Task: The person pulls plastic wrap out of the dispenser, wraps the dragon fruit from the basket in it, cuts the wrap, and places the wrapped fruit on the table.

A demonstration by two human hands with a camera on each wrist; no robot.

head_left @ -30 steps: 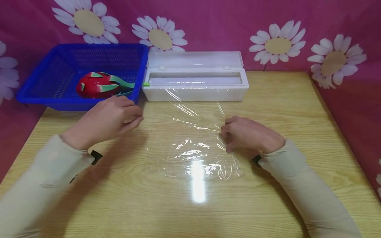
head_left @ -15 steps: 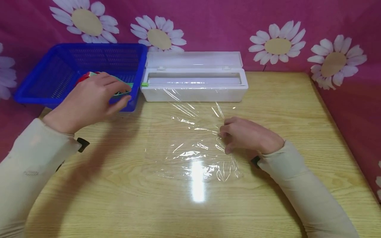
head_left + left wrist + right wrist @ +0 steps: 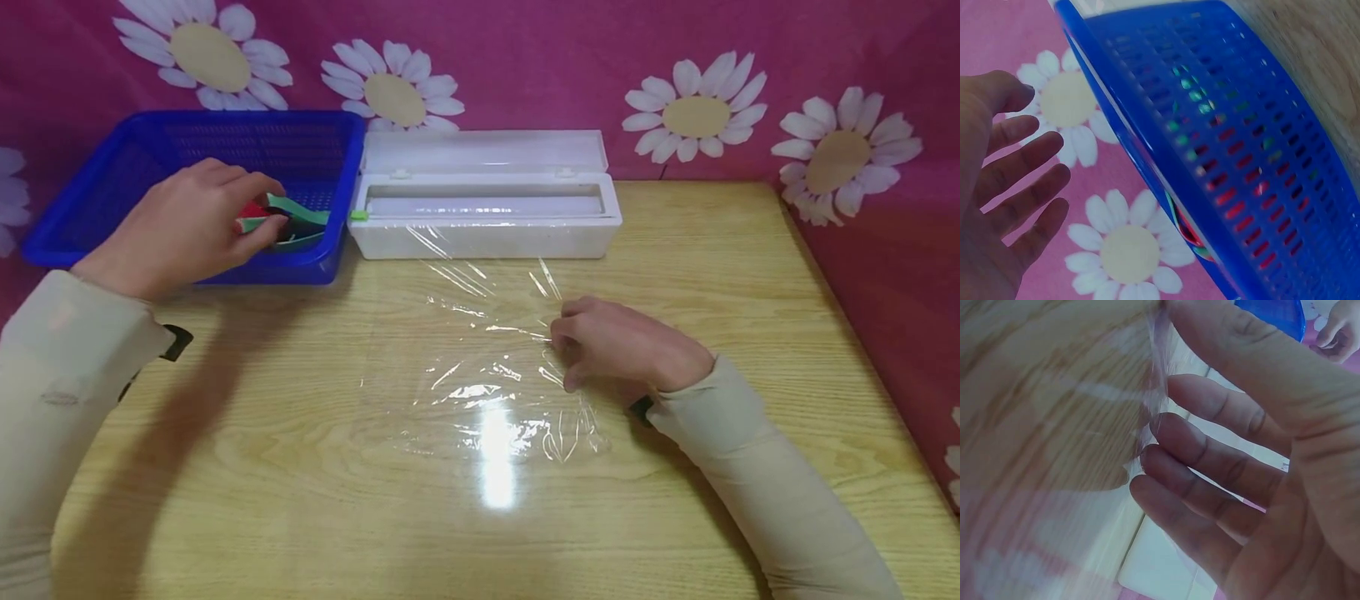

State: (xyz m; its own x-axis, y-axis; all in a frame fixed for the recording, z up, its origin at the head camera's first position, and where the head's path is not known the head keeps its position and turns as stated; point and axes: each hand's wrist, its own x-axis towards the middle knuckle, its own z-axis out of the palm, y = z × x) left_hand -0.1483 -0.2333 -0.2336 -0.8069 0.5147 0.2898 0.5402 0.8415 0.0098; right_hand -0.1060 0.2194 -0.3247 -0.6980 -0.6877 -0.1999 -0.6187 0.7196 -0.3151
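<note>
A clear sheet of cling film (image 3: 465,333) runs forward from a white dispenser box (image 3: 487,239) over the table, wrinkled and shiny. On the right, my right hand (image 3: 630,342) holds the film's side edge; creases converge at its curved fingertips. The right wrist view shows the gathered film edge (image 3: 1155,394) along the thumb and fingertips. My left hand (image 3: 187,221) hovers over the blue basket (image 3: 333,258), fingers loose and holding nothing. Beneath it lies a red and green dragon fruit (image 3: 300,212), partly hidden by the hand. Through the basket's slots, the left wrist view shows its red and green.
The dispenser's lid (image 3: 483,152) stands raised at the back, and a small green tab (image 3: 360,215) sits at its left end. Basket and box stand side by side. A pink flowered cloth (image 3: 540,67) hangs behind the wooden table (image 3: 712,250).
My left hand has moved left and away from me, from in front of the basket to over the dragon fruit. The right hand keeps its place at the film.
</note>
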